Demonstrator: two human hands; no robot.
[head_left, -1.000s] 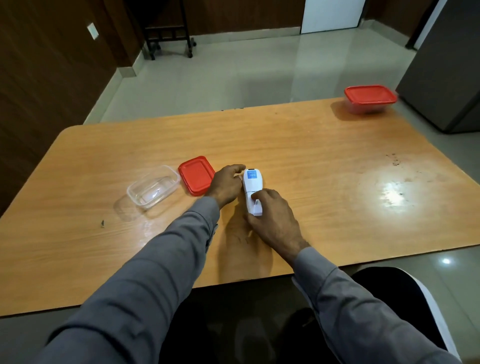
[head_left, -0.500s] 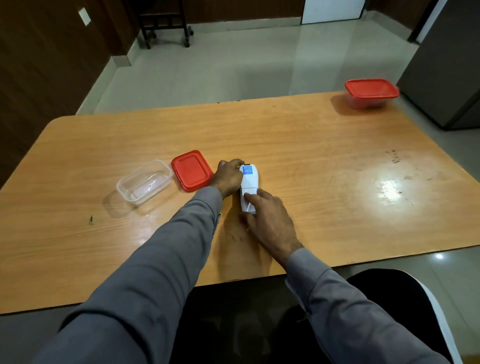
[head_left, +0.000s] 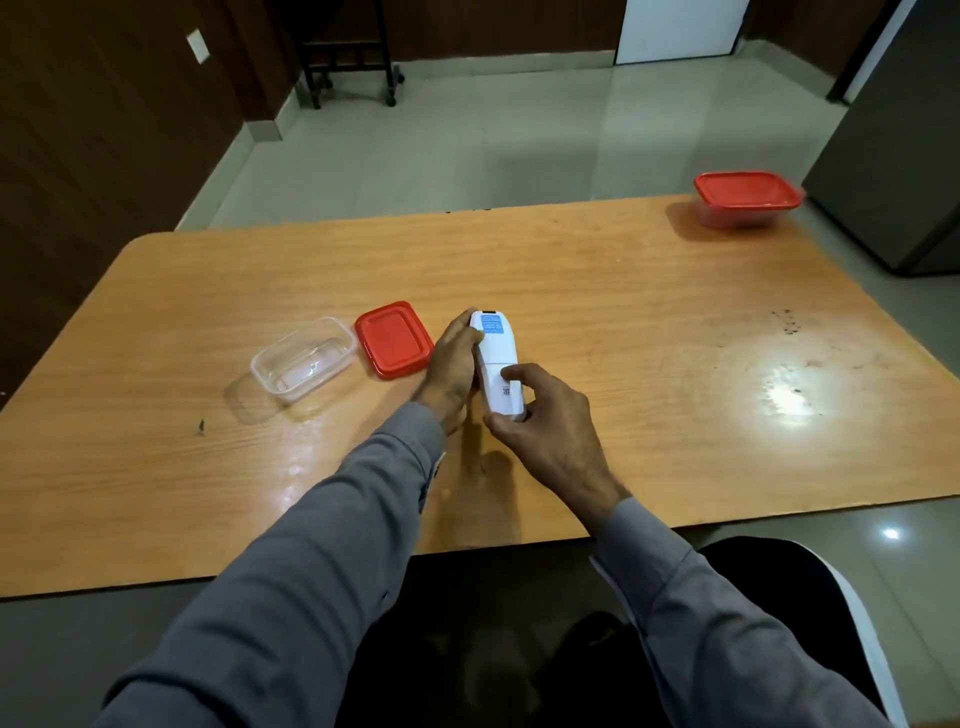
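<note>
Both hands hold white remote (head_left: 497, 371) above table (head_left: 649, 322): left hand (head_left: 453, 369) grips far end, right hand (head_left: 545, 418) near end. Red lid (head_left: 394, 339) just beside left hand.

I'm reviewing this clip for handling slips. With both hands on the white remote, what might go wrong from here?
1. The right hand has its thumb on the lower back panel of the white remote while the left hand grips the top. If that panel gives suddenly, it may skid over the glossy table.
2. The left hand is close beside the red lid and the clear container, so a jerk might knock them.
</note>
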